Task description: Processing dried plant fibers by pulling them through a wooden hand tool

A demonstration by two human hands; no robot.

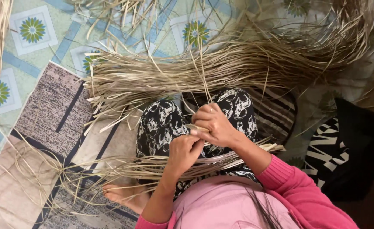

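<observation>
Both hands meet over the lap: right hand (214, 125) pinches dried leaf strips (194, 127), left hand (184, 152) curls shut around them, keeping the strands (153, 167) taut and aligned.

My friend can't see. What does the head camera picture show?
Seen from above, a seated person's left hand and right hand pinch thin dried straw strips over patterned trousers. A big straw bundle lies ahead on a flowered floor mat.

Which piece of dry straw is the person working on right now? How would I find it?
Start at the big pile of dry straw across the floor, then look down to the lap in black-and-white trousers. There the left hand and right hand pinch one short flat strip, the only one between fingers.
</observation>
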